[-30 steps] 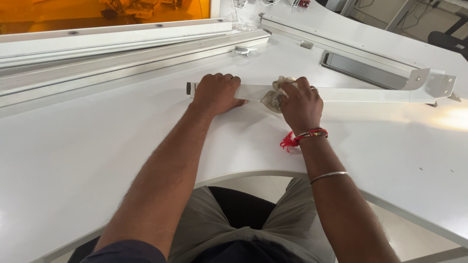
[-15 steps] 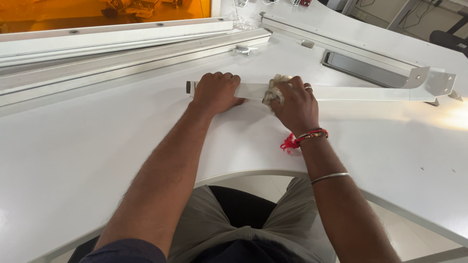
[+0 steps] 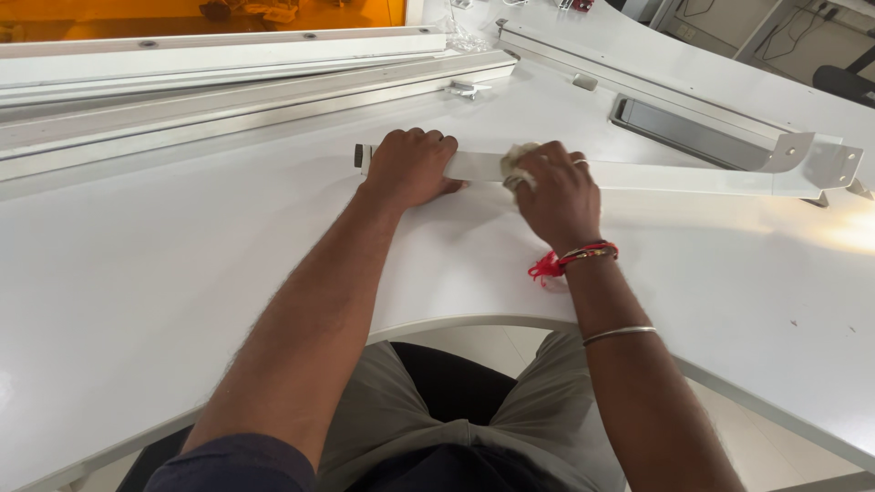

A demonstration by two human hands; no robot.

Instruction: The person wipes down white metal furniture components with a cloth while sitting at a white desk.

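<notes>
A long white metal bar (image 3: 674,178) lies across the white table (image 3: 182,273), ending at the right in a bracket plate (image 3: 825,164). My left hand (image 3: 410,169) presses down on the bar's left end, fingers curled over it. My right hand (image 3: 556,196) is closed on a crumpled off-white cloth (image 3: 517,164) and holds it against the bar just right of my left hand. Most of the cloth is hidden under my fingers. A red thread band and a metal bangle sit on my right wrist and forearm.
Several long white and grey rails (image 3: 228,91) lie along the far left of the table. Another white rail (image 3: 638,68) and a grey recessed slot (image 3: 693,132) run diagonally at the far right. An orange panel (image 3: 182,9) stands behind. The table's curved front edge is by my lap.
My right hand has drawn the cloth a little leftward along the bar, and the cloth is now more covered by my fingers. My left hand has stayed pressed on the bar.
</notes>
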